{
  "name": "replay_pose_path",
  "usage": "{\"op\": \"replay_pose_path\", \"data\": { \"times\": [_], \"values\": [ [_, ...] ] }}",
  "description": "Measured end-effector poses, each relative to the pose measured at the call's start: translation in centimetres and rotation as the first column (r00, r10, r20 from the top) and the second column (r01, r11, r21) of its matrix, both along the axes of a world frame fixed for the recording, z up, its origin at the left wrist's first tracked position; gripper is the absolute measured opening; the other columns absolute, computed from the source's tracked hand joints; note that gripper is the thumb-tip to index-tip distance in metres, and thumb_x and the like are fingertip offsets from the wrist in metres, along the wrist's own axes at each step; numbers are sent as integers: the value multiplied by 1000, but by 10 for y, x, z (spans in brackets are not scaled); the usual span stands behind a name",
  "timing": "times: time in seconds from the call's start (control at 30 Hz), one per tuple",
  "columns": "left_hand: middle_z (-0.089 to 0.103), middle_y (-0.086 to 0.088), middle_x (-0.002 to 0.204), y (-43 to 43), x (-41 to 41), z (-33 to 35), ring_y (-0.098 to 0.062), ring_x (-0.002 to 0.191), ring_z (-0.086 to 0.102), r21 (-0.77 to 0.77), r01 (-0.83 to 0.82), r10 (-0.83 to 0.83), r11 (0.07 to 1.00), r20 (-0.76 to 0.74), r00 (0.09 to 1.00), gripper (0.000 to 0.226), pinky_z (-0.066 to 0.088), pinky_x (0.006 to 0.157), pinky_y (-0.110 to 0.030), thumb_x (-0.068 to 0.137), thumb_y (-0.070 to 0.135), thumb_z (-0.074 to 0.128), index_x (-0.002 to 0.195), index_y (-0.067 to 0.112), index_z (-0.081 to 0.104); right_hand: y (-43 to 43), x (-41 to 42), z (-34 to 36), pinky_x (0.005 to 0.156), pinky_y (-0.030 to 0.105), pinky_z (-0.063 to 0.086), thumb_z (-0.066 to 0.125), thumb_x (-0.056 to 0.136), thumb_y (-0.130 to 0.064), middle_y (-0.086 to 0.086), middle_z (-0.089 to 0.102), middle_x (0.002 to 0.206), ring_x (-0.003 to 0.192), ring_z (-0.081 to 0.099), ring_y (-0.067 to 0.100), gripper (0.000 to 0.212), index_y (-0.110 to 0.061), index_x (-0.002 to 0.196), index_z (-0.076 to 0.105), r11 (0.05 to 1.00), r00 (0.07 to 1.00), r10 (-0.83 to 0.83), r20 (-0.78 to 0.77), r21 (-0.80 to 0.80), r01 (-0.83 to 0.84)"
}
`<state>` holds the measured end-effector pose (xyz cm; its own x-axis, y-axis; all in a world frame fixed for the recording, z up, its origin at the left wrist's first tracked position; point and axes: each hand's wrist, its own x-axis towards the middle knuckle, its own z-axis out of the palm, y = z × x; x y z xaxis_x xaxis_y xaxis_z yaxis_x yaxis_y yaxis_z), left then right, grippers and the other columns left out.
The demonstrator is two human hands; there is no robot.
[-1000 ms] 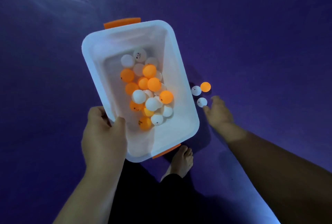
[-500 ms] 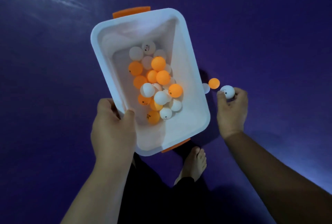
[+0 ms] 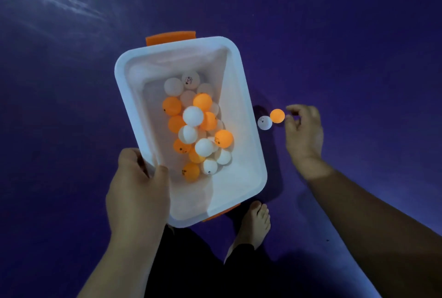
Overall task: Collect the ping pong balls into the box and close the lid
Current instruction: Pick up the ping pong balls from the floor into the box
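A: Status?

B: Our left hand (image 3: 137, 192) grips the box (image 3: 124, 77) by its rim, with many balls (image 3: 193, 116) inside. An orange ball (image 3: 277, 115) and a white ball (image 3: 264, 122) lie side by side on the floor (image 3: 358, 58), just beside the box.

A: The right hand (image 3: 303, 130)?

B: Its fingers (image 3: 293, 108) are loosely curled and hold nothing, next to the orange ball. We pinch one ball at a time, lightly, so neither rolls off.
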<state>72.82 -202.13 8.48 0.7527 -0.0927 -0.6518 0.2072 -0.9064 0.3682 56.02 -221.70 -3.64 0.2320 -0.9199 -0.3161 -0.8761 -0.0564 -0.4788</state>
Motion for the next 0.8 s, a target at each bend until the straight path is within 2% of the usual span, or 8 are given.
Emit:
{"op": "replay_pose_path", "data": {
  "times": [0.2,0.27,0.37,0.43,0.57,0.67,0.73,0.8],
  "values": [
    [57,6,75,6,-2,-5,-9,67,53,23,40,-39,999,-24,999,13,39,50,-29,88,18,57,91,22,45,-17,-5,-57,69,34,39,53,88,-5,9,41,129,109,49,28,56,-25,139,42,924,865,381,-327,175,-340],
    [57,7,75,7,-3,-8,-8,67,54,43,51,-49,998,-30,998,14,40,51,-29,88,18,57,89,23,45,-16,-11,-65,70,35,40,52,88,-6,11,42,129,109,49,31,51,-23,136,45,927,859,372,-352,180,-328],
    [56,8,73,8,-3,-10,-7,66,53,64,67,-65,996,-34,997,16,40,50,-28,88,17,58,87,24,43,-8,-23,-65,74,35,40,55,89,-9,15,43,130,103,53,37,43,-17,131,47,984,925,145,-352,145,-100],
    [56,8,73,7,-3,-10,-7,65,53,69,83,-80,994,-36,996,15,40,49,-28,88,18,58,89,23,43,-2,-24,-56,77,31,39,58,87,-12,15,46,128,99,55,32,41,-14,128,49,994,960,-67,-271,65,88],
    [56,7,75,1,-2,-7,-7,66,52,56,89,-86,994,-46,995,14,38,48,-27,89,18,58,92,21,44,18,-1,-12,81,32,51,62,83,-28,4,61,108,76,56,11,32,-28,114,55,954,936,-300,183,77,291],
    [55,8,76,-2,-2,-6,-6,67,52,37,74,-72,997,-51,996,15,40,50,-27,89,19,58,92,22,43,43,14,38,78,23,52,60,83,-28,-6,63,105,90,62,11,30,-27,113,56,992,889,-125,441,81,99],
    [55,9,76,-2,-1,-6,-5,67,52,23,68,-67,997,-51,996,16,40,51,-27,89,19,58,92,23,43,53,16,57,74,11,45,57,82,-28,-9,59,99,84,55,-3,34,-19,114,57,985,870,159,466,-18,-170],
    [55,11,77,-1,1,-6,-4,68,51,13,60,-60,998,-44,997,16,41,52,-27,89,19,58,94,23,43,55,13,55,70,13,44,50,82,-28,-4,58,88,76,53,-1,31,-19,110,60,977,860,205,467,-38,-212]
  ]
}}
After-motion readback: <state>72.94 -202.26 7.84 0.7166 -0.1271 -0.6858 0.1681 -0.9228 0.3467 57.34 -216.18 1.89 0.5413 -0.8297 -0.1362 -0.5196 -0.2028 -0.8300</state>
